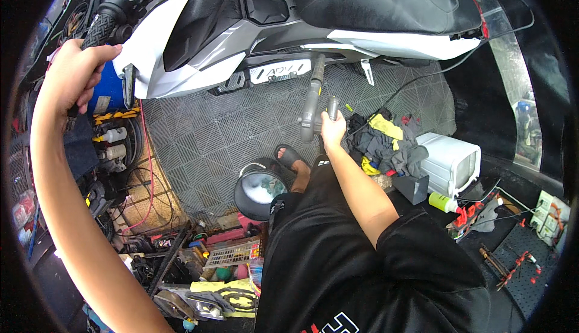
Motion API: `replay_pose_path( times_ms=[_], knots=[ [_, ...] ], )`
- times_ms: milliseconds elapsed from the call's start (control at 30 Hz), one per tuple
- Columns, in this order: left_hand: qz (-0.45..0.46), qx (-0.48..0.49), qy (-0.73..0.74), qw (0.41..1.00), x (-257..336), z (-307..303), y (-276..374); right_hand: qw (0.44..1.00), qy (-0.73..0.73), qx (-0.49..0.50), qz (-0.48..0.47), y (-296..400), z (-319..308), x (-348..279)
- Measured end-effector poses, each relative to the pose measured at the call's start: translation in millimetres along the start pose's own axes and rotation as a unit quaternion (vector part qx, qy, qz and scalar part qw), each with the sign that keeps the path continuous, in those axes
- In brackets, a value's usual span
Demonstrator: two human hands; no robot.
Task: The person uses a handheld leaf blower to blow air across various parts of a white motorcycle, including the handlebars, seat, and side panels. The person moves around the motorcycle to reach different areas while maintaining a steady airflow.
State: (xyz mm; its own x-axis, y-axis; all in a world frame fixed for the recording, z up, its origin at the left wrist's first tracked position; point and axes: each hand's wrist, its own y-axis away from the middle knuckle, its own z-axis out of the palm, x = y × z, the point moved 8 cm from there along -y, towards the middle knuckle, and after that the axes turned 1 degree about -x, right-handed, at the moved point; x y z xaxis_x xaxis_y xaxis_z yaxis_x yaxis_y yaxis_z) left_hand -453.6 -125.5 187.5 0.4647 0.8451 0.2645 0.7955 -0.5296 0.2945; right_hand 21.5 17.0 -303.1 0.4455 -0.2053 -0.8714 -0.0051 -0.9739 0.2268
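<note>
A white and grey motor scooter (194, 75) with a black seat (384, 2) stands across the top of the view. At the upper left my left hand (74, 73) is curled just below the scooter's ribbed handlebar grip (98, 30), its thumb reaching towards the white front panel. Whether it holds anything is hidden. Near the middle my right hand (333, 127) is closed around the handle of a grey handheld blower-like tool (310, 111). The tool's tube points up to the lower side panel of the scooter, beside the footboard. A dark cord (416, 77) runs from near the tool towards the upper right.
A black bucket (262, 192) of foamy water stands by my sandalled foot. Right of my hand lies a heap of cloths (389, 138) beside a white container (448, 163). Bottles (115, 135) and a red hose (149, 165) are at left; a cluttered rack (226, 260) is below.
</note>
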Motion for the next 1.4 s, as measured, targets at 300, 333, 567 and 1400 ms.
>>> replay_pose_path(
  times_ms=[300,333,567,1400],
  knots=[
    [0.016,-0.043,0.013,0.999,-7.3,2.3,-5.6,0.999,-0.032,0.012,0.002,-13.0,-21.5,23.2],
    [0.014,-0.037,0.015,0.999,-7.2,2.3,-4.8,0.999,-0.031,0.013,0.002,-13.2,-22.8,23.5],
    [0.018,-0.041,0.026,0.999,-4.8,5.7,-2.3,0.996,-0.039,0.014,0.083,-4.0,-33.7,18.6],
    [0.008,-0.030,0.015,0.999,2.2,1.4,6.9,0.999,-0.014,-0.043,0.025,3.3,-18.0,11.0]
  ],
)
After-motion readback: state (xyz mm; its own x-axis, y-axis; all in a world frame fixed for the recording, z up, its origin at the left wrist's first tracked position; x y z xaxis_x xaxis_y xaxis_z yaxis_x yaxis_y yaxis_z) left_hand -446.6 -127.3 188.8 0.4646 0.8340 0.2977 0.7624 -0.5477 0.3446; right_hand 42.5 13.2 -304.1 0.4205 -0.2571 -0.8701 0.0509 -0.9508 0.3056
